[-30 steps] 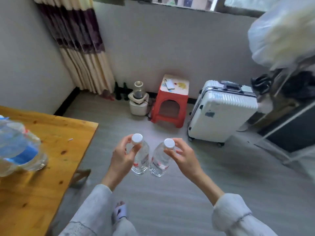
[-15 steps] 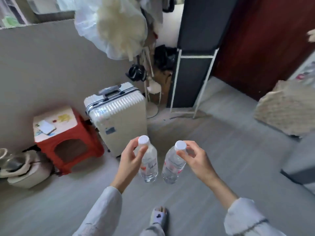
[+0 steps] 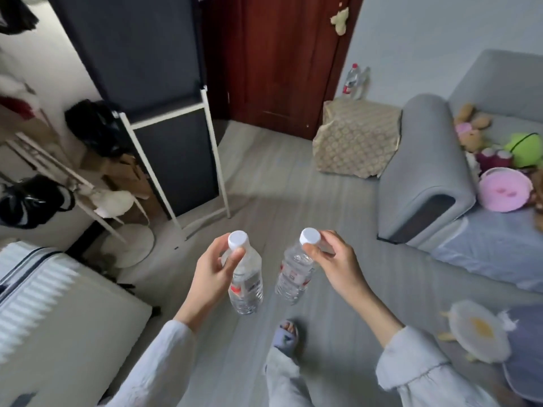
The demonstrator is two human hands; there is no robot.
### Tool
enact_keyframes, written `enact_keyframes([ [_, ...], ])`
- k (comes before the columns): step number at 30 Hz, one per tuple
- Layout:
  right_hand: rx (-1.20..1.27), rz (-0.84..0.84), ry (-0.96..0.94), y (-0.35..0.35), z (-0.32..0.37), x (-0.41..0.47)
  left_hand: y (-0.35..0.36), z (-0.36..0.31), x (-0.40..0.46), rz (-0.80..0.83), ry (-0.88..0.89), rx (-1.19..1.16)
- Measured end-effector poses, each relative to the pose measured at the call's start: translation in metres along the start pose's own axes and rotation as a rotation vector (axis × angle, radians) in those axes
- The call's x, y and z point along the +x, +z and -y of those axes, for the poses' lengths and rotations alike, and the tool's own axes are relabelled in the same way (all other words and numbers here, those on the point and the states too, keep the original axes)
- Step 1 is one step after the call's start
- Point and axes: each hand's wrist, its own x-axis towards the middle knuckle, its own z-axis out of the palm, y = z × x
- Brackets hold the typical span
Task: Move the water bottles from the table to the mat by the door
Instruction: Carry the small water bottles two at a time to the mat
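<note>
A room with a pale grey plank floor (image 3: 264, 177) fills the view, closed at the far end by a dark red-brown wooden door (image 3: 282, 60) set in a light wall. Along the right runs a grey upholstered sofa (image 3: 423, 171) strewn with plush toys, and to the left of the door stands a tall dark fabric wardrobe on a white metal frame (image 3: 164, 113). A white ribbed hard-shell suitcase (image 3: 58, 312) sits at the lower left. On the floor by the door, just beside the sofa arm, lies a beige patterned mat (image 3: 352, 142), and past its far edge two clear bottles (image 3: 354, 80) stand near the wall. In the foreground a person in pale long sleeves holds two small clear plastic water bottles with white caps, both in the air over the floor, well apart from the mat. The left hand (image 3: 208, 277) pinches the left bottle (image 3: 245, 277) at its neck between thumb and curled fingers; the right hand (image 3: 335, 262) pinches the right bottle (image 3: 293, 271) just under its cap. The bottles hang near each other without touching.
</note>
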Motion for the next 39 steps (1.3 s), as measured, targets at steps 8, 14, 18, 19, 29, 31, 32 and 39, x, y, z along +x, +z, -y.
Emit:
enact_keyframes([
  [8,-0.005,-0.043,0.003,-0.066,-0.020,0.175,0.072,-0.041,0.190,0.146,0.037,0.064],
  [14,0.007,-0.115,-0.032,-0.115,-0.010,0.299,0.118,-0.076,0.318,0.161,0.073,-0.004],
  [18,0.021,-0.154,-0.009,-0.144,-0.020,0.377,0.154,-0.085,0.398,0.172,0.070,-0.015],
  [19,0.026,-0.157,-0.007,-0.151,-0.025,0.397,0.163,-0.087,0.419,0.176,0.059,-0.015],
  [29,-0.049,-0.153,-0.027,-0.235,-0.053,0.622,0.268,-0.111,0.675,0.222,0.079,0.008],
  [31,-0.032,-0.202,-0.027,-0.259,-0.054,0.662,0.294,-0.127,0.721,0.253,0.084,0.004],
  [32,-0.030,-0.219,-0.026,-0.271,-0.055,0.681,0.306,-0.134,0.741,0.271,0.091,0.003],
  [39,-0.101,-0.264,0.014,-0.354,-0.090,0.804,0.403,-0.151,0.856,0.319,0.088,0.022],
])
